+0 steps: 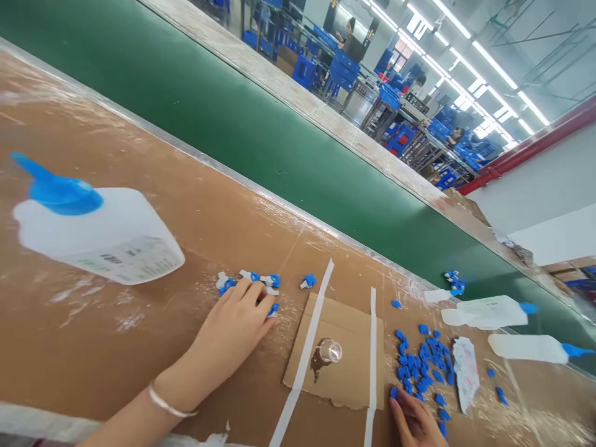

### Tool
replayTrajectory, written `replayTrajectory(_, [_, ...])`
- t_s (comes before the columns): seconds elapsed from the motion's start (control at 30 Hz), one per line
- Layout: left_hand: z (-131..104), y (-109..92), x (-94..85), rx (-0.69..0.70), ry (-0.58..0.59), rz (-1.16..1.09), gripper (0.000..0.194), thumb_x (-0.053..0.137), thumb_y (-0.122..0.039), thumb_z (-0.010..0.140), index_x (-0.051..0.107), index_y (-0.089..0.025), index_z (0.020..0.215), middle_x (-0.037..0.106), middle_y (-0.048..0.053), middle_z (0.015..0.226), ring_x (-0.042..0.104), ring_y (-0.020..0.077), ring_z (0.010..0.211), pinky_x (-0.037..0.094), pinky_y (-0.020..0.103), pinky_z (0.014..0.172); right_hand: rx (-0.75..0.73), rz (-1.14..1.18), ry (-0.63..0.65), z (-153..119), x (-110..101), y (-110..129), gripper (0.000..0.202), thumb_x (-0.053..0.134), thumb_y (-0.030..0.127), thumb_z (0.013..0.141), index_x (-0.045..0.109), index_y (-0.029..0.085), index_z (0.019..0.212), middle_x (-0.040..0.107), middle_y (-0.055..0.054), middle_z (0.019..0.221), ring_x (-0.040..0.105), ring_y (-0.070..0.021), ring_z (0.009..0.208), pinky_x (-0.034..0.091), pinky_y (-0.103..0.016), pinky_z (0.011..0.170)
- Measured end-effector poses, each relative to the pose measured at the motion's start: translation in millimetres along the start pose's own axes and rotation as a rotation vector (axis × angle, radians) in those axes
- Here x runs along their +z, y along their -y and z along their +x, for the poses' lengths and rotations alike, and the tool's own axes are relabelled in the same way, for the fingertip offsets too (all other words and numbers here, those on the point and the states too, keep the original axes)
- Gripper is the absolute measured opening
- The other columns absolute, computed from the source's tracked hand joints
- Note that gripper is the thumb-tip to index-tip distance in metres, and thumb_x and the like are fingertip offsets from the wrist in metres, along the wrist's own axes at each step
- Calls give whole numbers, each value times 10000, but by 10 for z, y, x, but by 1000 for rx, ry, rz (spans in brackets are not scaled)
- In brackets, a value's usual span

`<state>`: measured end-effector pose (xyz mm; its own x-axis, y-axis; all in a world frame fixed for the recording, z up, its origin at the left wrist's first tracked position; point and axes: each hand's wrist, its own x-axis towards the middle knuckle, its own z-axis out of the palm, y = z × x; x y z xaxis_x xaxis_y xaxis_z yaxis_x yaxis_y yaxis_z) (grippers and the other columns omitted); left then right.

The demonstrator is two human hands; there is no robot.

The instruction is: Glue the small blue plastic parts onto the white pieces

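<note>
My left hand (pixel 237 329) reaches palm down over a small group of blue-and-white plastic parts (pixel 249 276). Its fingers are curled, and a small blue-and-white part (pixel 274 308) shows between the forefinger and thumb. Lower right, my right hand (pixel 416 419) pinches a small blue plastic piece (pixel 393 392) at its fingertips, beside a loose pile of similar blue pieces (pixel 421 363). Between the hands lies a cardboard sheet (pixel 349 372), held by white tape strips, with a small clear cup (pixel 330 351) on it. One more blue-and-white part (pixel 308 281) sits alone above the cardboard.
A large white bottle with a blue spout (pixel 125 230) lies at left. At right are two white bottles (pixel 493 311) (pixel 531 347) and a crumpled white slab (pixel 465 372). A green conveyor belt (pixel 261 143) runs behind the brown worktop, with parts on it (pixel 453 279). People sit far off.
</note>
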<state>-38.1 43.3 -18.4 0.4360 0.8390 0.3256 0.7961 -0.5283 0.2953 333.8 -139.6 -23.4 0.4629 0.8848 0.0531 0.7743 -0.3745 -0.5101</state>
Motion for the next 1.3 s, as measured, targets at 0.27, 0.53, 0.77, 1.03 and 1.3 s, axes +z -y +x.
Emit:
replayTrajectory(0.27, [-114, -160, 23, 247, -268, -65, 341, 333, -59, 896, 657, -141, 832, 681, 82, 717, 607, 277, 670, 379, 391, 694, 29, -23, -212, -171, 131, 247, 560, 573, 718, 781, 800, 221, 908, 775, -120, 962, 728, -297, 900, 584, -419, 835])
replayTrajectory(0.53, [-303, -220, 3, 169, -267, -532, 164, 484, -291, 965, 640, -243, 961, 716, -43, 801, 640, 151, 756, 429, 247, 775, 22, 12, -164, -83, 62, 295, 419, 662, 626, 749, 787, 231, 814, 775, -91, 847, 728, -257, 768, 603, -343, 695])
replayTrajectory(0.77, [-593, -340, 100, -312, 10, -1046, 218, 564, -449, 899, 675, -268, 947, 712, -9, 884, 676, 156, 824, 520, 176, 721, -25, 16, -134, -48, 27, 464, 393, 677, 604, 751, 768, 222, 752, 765, -89, 772, 721, -246, 718, 607, -328, 668])
replayTrajectory(1.03, [-685, -610, 179, -800, 429, -1708, 512, 690, -631, 737, 716, -220, 1043, 663, -4, 683, 599, 157, 626, 507, 215, 570, -374, 8, 131, 59, 205, 1541, 124, 620, 299, 901, 724, 244, 939, 742, -62, 850, 706, -205, 787, 576, -278, 703])
replayTrajectory(1.3, [-657, -509, 106, -610, 394, -1779, 505, 525, -643, 869, 658, -319, 1233, 703, 49, 1005, 633, 171, 732, 554, 257, 677, -428, -117, 166, 215, 323, 1826, 224, 589, 417, 924, 714, 245, 854, 714, -24, 734, 665, -183, 651, 520, -256, 608])
